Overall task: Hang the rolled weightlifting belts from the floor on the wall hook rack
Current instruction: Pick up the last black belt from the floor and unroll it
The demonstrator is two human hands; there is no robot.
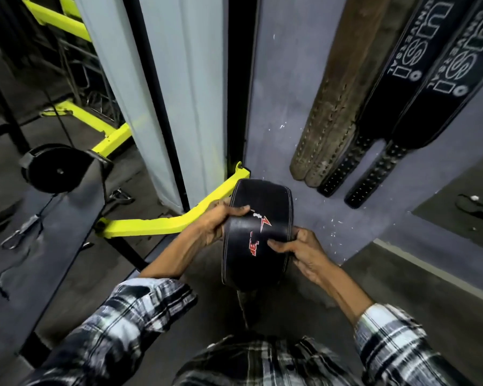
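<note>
A rolled black weightlifting belt [255, 263] with a red and white logo is held in front of my chest, off the floor. My left hand [219, 222] grips its left edge, with the thumb on the outer face. On the right edge, my right hand [299, 250] pinches the belt, fingers curled over the face. On the grey wall above hang a brown leather belt [338, 87] and two black belts [427, 87] with white lettering, their perforated ends pointing down. The hook rack itself lies out of view.
A yellow machine frame [162, 225] runs low on the left beside a white and black pillar [168, 87]. A black weight plate [57, 171] sits on a dark bench [39, 232] at left. A mirror edge [457, 201] shows at right.
</note>
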